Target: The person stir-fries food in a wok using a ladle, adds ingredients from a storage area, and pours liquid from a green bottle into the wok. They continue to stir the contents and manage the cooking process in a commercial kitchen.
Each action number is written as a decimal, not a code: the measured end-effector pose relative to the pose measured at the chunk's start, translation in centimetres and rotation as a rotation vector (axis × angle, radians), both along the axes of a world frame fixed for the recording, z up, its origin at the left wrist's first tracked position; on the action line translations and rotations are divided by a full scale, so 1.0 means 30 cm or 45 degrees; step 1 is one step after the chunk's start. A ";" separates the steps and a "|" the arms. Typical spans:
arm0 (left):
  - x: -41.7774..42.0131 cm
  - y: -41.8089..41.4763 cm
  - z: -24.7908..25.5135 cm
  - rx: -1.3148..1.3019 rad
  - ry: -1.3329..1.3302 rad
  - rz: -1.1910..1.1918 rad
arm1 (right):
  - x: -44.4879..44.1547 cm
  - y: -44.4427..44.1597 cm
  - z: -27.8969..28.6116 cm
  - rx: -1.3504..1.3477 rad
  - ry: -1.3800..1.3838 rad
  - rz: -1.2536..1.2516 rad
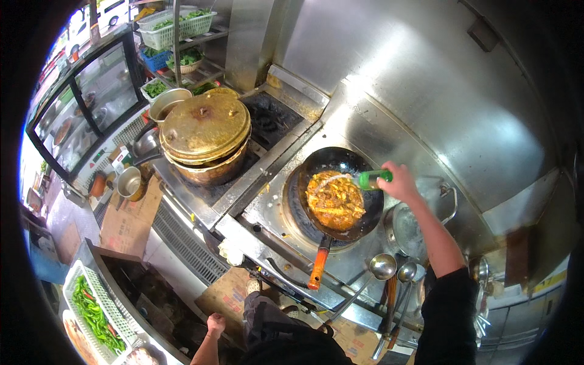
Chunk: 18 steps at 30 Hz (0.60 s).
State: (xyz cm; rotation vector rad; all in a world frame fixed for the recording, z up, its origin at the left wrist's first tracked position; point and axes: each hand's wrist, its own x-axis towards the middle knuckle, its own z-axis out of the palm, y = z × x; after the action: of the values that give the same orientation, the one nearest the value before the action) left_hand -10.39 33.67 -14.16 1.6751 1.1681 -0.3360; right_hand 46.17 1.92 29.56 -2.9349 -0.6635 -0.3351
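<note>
My right hand [396,182] grips a green bottle [370,179], tilted with its mouth to the left over a black wok [343,159]. A pale stream of liquid runs from the bottle onto the saucy yellow-brown food [335,200] in the wok. The wok rests on a stove burner, its orange wooden handle [318,269] pointing towards me with no hand on it. My left hand [216,323] hangs low beside my leg, fingers curled, away from the stove; I see nothing in it.
A large lidded pot [205,132] stands on the left burner. Ladles [382,267] lie right of the wok handle, near a steaming round vessel [408,228]. A basket of green chillies [96,315] is at the lower left. A steel wall [410,91] rises behind the stove.
</note>
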 end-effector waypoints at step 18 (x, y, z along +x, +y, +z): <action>0.013 0.016 -0.007 0.050 -0.026 -0.049 | 0.019 -0.053 -0.028 0.220 0.095 -0.146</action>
State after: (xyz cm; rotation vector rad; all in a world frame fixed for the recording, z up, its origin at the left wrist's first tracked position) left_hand -10.00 34.14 -14.36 1.7326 1.1354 -0.3211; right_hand 46.74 0.33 28.73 -2.8102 -0.4337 -0.2764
